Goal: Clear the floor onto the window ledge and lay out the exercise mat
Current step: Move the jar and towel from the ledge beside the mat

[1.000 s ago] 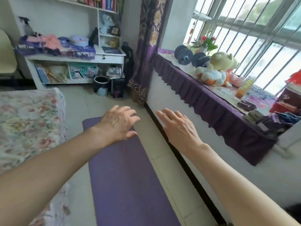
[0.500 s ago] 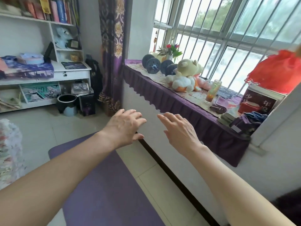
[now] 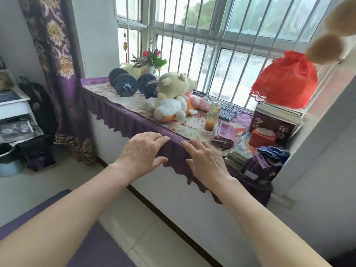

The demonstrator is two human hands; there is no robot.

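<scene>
Left hand (image 3: 143,152) and right hand (image 3: 207,161) spread flat, empty, palms down at scalloped purple quilted window ledge cover (image 3: 123,120), possibly touching. Smooth purple foam exercise mat (image 3: 96,245) flat on floor below left forearm. Fuzzy cream plush pig (image 3: 173,97) beyond fingers.

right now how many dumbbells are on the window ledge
2. One black plate-loaded dumbbell lies at the far left end of the purple-covered window ledge; the second black dumbbell lies just right of it, partly hidden behind the cream plush pig. More may be hidden.

I see a home bedroom: curtain (image 3: 57,54), barred window (image 3: 221,35), plush toys (image 3: 173,97) and dumbbells (image 3: 125,85) on the ledge (image 3: 107,110).
</scene>
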